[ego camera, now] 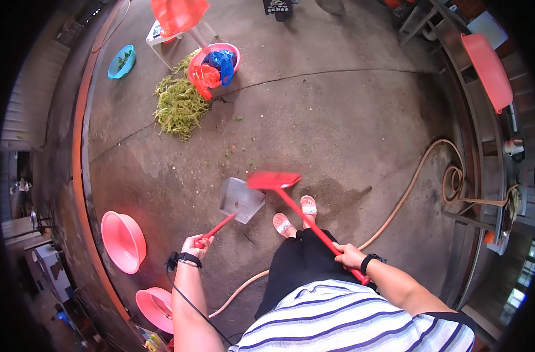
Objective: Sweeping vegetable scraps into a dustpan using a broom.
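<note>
My left hand (198, 246) grips the red handle of a grey metal dustpan (243, 200), whose pan lies at the floor ahead of my feet. A few small bits show inside the pan. In my right hand (350, 256) is the long red handle of a broom (274, 180). The broom's red head is blurred and hovers or rests just right of the pan; whether it touches the floor I cannot tell. Small green and pale scraps (227, 153) dot the concrete beyond the dustpan.
A heap of green plant trimmings (181, 105) lies beside a pink basin (238, 55) with red and blue plastic bags. Two pink basins (133, 246) stand at left. A hose (410, 189) curves across the floor. A blue basin (128, 68) and white stool (159, 55) are farther off.
</note>
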`<state>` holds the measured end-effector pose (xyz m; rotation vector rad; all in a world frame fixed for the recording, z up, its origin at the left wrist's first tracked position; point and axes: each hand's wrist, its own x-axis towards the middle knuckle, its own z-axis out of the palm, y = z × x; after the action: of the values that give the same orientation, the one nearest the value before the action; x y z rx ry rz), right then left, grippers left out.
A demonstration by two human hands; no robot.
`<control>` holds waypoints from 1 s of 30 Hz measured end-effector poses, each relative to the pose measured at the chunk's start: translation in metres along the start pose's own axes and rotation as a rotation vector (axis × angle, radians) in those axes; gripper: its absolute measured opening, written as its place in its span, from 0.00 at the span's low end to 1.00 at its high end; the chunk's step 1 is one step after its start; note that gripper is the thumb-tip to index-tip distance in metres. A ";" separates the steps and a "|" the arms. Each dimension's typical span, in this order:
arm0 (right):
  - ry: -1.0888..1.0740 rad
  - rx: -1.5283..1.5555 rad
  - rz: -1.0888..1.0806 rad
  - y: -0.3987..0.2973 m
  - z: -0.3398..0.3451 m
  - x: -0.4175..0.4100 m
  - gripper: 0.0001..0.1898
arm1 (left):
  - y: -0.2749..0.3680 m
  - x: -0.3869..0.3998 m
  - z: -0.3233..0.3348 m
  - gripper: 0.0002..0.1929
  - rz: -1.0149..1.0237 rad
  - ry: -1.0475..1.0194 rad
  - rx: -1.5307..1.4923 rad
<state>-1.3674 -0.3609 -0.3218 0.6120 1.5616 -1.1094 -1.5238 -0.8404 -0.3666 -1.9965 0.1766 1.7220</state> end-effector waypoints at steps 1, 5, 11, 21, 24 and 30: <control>-0.063 -0.011 0.010 -0.010 -0.004 -0.009 0.30 | 0.001 -0.001 -0.001 0.19 0.006 -0.006 0.006; -0.118 0.050 -0.001 -0.024 -0.013 -0.033 0.29 | 0.007 0.000 -0.016 0.19 0.051 -0.029 0.034; 0.351 -0.225 -0.236 -0.027 -0.044 -0.018 0.28 | 0.003 -0.012 -0.033 0.18 0.040 -0.043 0.166; 0.088 -0.703 -0.292 -0.036 0.009 0.029 0.28 | 0.003 -0.010 -0.017 0.19 0.066 0.018 0.112; -0.129 -0.397 -0.072 -0.067 -0.003 -0.017 0.27 | 0.006 -0.008 -0.024 0.18 0.052 0.028 0.060; 0.173 -0.489 -0.179 -0.042 -0.025 -0.041 0.28 | 0.005 -0.015 -0.043 0.17 0.065 0.012 0.099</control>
<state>-1.4020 -0.3506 -0.2697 0.2440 1.9811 -0.7698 -1.4901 -0.8674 -0.3501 -1.9493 0.3280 1.7077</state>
